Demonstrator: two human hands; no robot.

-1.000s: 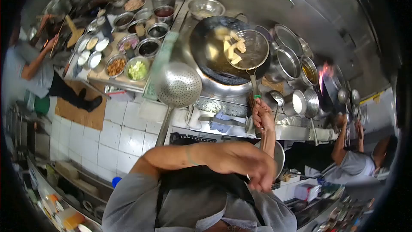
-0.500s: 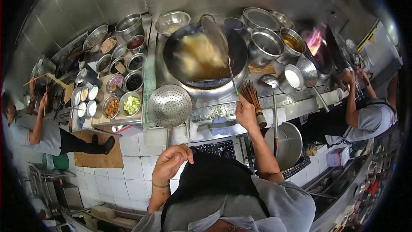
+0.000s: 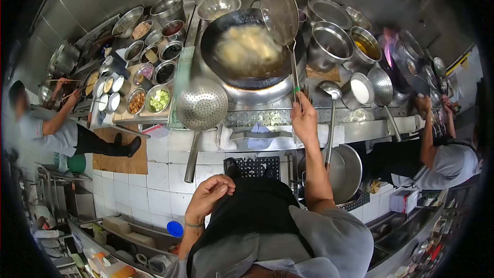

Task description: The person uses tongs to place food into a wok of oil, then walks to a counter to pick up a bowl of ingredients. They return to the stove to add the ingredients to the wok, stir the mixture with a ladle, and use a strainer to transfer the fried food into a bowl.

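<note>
My right hand (image 3: 305, 121) is closed round the handle of a round wire-mesh strainer (image 3: 279, 13), whose head is raised over the right side of a black wok (image 3: 212, 67). Pale yellow food (image 3: 247, 46) in the wok is blurred, with oil around it. Near my apron on the left, my left hand (image 3: 210, 195) has its fingers curled together; whatever they might hold is hidden. Between that hand and the wok, a perforated ladle (image 3: 201, 105) rests at the counter edge with its handle toward me.
Bowls of diced green vegetable (image 3: 157, 100) and brown pieces (image 3: 136, 102) stand at the left. Steel pots (image 3: 330, 46), a white-filled container (image 3: 360, 90) and a ladle (image 3: 330, 89) are at the right. One co-worker (image 3: 56, 128) is far left, another (image 3: 437, 154) far right, by a flame.
The strainer has been lifted and moved right from over the wok's food, its mesh now facing me more. My right hand has shifted slightly right and up. The head view has also shifted.
</note>
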